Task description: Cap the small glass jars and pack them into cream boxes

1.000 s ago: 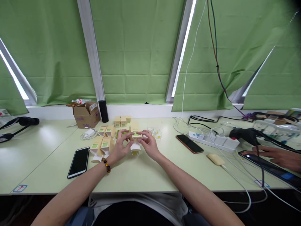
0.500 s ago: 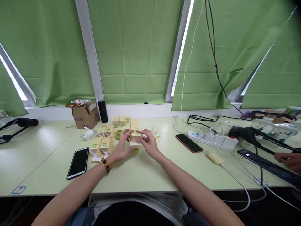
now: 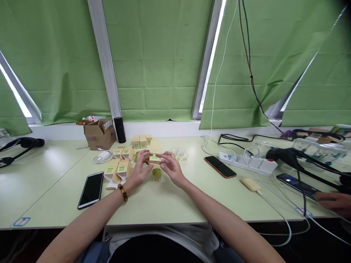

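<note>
I have a small kraft-card box (image 3: 155,158) raised in front of me over the middle of the counter (image 3: 175,204), pinched at its two sides between the fingers of my left hand (image 3: 140,173) and my right hand (image 3: 174,170). My thumbs sit low and my forefingers higher, curved rather than flat, I would judge because thin card dents easily and a light grip from both sides keeps it square. Its green panel faces upward, where I can check it at a glance. Just on my side of the box stands a clear container (image 3: 157,175), glossy, hard-looking and squarish, with something green in it; whether a card flap touches it I cannot tell. To my left, the front pair of matching boxes (image 3: 123,168) lean at an angle with pale flaps folded out beneath, crisp-edged and matt, probably parked there to be within easy reach. Farther back, three upright boxes (image 3: 142,141) stand side by side, a row that likely saves room. On the right sit some transparent cups (image 3: 183,156), rounded and shiny with spots of yellow, near my knuckles yet apart from them. The dark, smooth phone (image 3: 91,189) lies flat beside my bracelet (image 3: 123,193) of round, polished beads.
</note>
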`<state>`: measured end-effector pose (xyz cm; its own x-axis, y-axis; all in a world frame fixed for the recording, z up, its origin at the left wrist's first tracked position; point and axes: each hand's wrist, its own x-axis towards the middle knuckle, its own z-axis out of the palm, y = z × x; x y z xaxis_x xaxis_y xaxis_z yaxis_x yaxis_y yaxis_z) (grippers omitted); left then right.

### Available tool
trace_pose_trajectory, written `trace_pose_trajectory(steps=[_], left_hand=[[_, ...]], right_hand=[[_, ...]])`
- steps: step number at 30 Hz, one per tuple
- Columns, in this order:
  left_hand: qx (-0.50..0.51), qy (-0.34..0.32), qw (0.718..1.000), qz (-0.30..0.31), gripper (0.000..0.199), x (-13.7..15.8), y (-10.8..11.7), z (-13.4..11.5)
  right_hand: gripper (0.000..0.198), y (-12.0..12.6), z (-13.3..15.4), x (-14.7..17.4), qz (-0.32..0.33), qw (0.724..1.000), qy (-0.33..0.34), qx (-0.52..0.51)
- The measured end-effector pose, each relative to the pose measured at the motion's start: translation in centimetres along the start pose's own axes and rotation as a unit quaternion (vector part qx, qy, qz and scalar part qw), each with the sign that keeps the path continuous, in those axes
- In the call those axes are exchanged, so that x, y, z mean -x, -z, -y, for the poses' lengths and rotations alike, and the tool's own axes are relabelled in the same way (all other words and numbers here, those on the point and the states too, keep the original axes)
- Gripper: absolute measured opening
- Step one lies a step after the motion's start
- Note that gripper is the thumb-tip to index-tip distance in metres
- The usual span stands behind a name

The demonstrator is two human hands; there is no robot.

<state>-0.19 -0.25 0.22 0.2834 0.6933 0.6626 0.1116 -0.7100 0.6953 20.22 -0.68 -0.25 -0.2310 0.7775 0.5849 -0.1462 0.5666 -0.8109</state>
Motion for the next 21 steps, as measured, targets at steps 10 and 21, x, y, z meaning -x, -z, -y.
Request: trace_pose_trajectory(steps=[10,21], left_hand=[[-0.007,-0.003,1.0,-0.029,0.034,-0.07,-0.15,0.38],[-0.035,-0.004,0.999,-0.04,0.03,-0.1,-0.37,-0.09]], right_hand=[[0.044,-0.1,-0.55,0.08,0.017,1.0,0.015,-0.007],[0.043,-0.35,-0.48,0.1,-0.001,1.0,0.007,0.018]])
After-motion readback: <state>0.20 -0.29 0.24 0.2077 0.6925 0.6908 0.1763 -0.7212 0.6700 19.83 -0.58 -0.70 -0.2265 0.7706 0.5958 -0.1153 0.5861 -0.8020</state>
